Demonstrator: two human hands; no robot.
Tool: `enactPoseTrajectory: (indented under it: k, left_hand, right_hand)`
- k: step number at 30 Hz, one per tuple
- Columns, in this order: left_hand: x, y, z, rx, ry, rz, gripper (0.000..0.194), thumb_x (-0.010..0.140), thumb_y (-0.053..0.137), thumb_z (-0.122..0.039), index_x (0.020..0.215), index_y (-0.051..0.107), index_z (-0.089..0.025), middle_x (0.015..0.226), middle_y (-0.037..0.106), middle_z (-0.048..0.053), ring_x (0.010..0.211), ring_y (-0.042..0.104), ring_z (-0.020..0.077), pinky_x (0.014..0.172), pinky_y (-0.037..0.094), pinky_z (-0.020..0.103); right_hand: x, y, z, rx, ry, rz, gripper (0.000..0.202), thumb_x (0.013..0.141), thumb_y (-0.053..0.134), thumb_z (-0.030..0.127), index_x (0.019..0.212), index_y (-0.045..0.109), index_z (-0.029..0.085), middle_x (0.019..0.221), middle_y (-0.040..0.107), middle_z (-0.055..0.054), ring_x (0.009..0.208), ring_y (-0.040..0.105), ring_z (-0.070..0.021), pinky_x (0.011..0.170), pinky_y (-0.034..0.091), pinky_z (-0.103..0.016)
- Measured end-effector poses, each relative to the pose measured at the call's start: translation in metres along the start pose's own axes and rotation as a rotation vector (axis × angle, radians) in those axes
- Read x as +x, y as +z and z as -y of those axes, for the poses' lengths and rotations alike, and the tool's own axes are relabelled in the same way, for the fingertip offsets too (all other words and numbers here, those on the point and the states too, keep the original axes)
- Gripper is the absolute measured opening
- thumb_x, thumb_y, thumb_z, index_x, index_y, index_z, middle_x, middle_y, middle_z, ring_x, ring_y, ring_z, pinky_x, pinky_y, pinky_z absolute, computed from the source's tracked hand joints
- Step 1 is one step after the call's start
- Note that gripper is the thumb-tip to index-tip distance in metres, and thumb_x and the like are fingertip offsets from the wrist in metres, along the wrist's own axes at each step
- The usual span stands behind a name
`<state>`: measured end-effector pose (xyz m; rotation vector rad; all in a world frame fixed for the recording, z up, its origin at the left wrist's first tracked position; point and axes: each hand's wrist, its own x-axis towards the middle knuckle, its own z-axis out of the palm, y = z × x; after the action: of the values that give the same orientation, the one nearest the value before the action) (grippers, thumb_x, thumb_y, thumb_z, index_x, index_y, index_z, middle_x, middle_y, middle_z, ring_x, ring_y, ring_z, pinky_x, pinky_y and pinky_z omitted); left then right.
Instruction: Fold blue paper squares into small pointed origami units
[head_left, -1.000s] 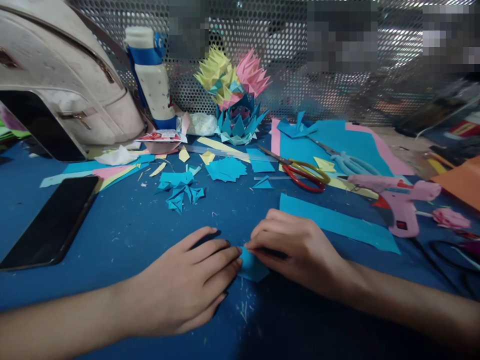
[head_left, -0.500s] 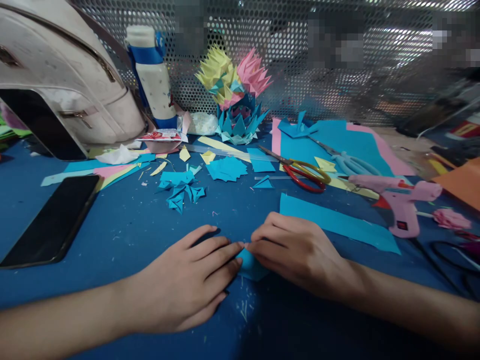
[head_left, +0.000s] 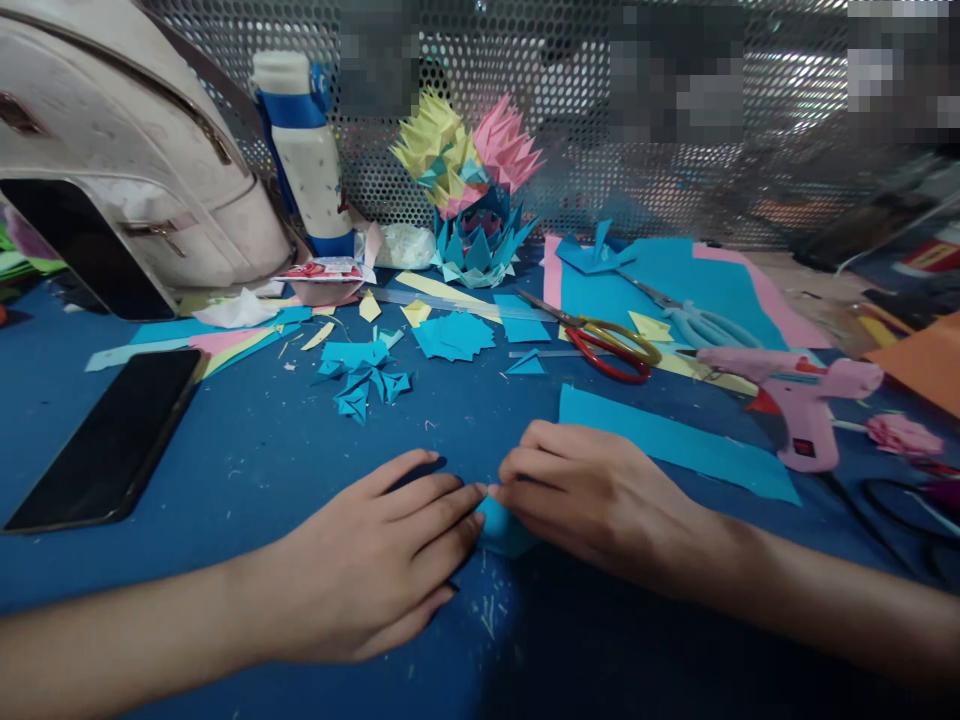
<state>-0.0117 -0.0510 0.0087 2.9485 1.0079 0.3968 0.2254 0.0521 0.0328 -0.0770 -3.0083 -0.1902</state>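
Left hand [head_left: 375, 560]: flat, palm down on the blue table cover [head_left: 247, 470]; fingertips press the left edge of the small blue paper piece [head_left: 501, 528].
Right hand [head_left: 600, 500]: fingers curled, pinching and pressing the same piece from 3 o'clock.
Paper piece: between both hands, low centre, flat on the cover.
Change: over the last second the visible paper area shrank and the fingertips closed together; judged, a fold is being pressed tighter.
Surroundings: scissors [head_left: 607, 345] at 12 o'clock; blue paper strip [head_left: 675, 445] at 2 o'clock; glue gun [head_left: 802, 400] at 3 o'clock; phone [head_left: 112, 440] at 9 o'clock.
Hidden: most of the piece lies under the fingers; fold shape not discernible.
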Motion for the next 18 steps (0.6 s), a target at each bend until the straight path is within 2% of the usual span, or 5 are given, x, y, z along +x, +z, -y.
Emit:
enactPoseTrajectory:
  k: [3,7,11,15,18]
  left_hand:
    - [-0.001,-0.001,0.000,-0.022,0.002,0.003,0.044,0.101,0.044,-0.032,0.139,0.050,-0.010,0.143,0.055,0.013,0.127,0.052,0.0280,0.118,0.027,0.049]
    - [-0.002,-0.001,-0.001,-0.047,-0.001,0.007,0.045,0.102,0.042,-0.031,0.140,0.049,-0.009,0.143,0.054,0.012,0.128,0.051,0.0288,0.118,0.027,0.050]
    - [-0.001,0.000,0.000,-0.045,0.003,0.010,0.044,0.103,0.038,-0.029,0.140,0.049,-0.007,0.142,0.055,0.014,0.126,0.051,0.0298,0.116,0.029,0.051]
    - [0.000,0.001,0.000,-0.059,-0.004,-0.022,0.042,0.102,0.042,-0.029,0.137,0.051,-0.008,0.136,0.059,0.012,0.126,0.051,0.0284,0.117,0.028,0.049]
    - [0.000,0.002,0.000,-0.085,-0.006,-0.046,0.042,0.101,0.044,-0.028,0.137,0.052,-0.009,0.132,0.061,0.011,0.124,0.052,0.0264,0.118,0.026,0.046]
  right_hand:
    - [-0.001,-0.009,0.004,0.005,0.071,0.052,0.022,0.096,0.049,0.018,0.077,0.057,0.021,0.072,0.055,-0.003,0.070,0.045,-0.0198,0.066,0.032,-0.035]
    - [-0.004,-0.015,0.009,0.092,0.183,0.070,0.016,0.091,0.055,0.018,0.076,0.058,0.020,0.072,0.055,-0.003,0.070,0.046,-0.0194,0.065,0.031,-0.034]
    - [-0.004,-0.002,0.006,0.302,0.317,-0.018,0.026,0.099,0.050,0.024,0.074,0.056,0.019,0.075,0.057,-0.002,0.073,0.048,-0.0171,0.064,0.031,-0.031]
    - [-0.001,0.014,0.003,0.425,0.431,-0.038,0.013,0.098,0.057,0.032,0.094,0.058,0.020,0.088,0.063,-0.002,0.081,0.050,-0.0172,0.068,0.032,-0.029]
    - [0.001,0.017,0.004,0.477,0.472,-0.017,0.012,0.095,0.060,0.030,0.090,0.056,0.020,0.085,0.061,-0.001,0.079,0.048,-0.0164,0.068,0.032,-0.028]
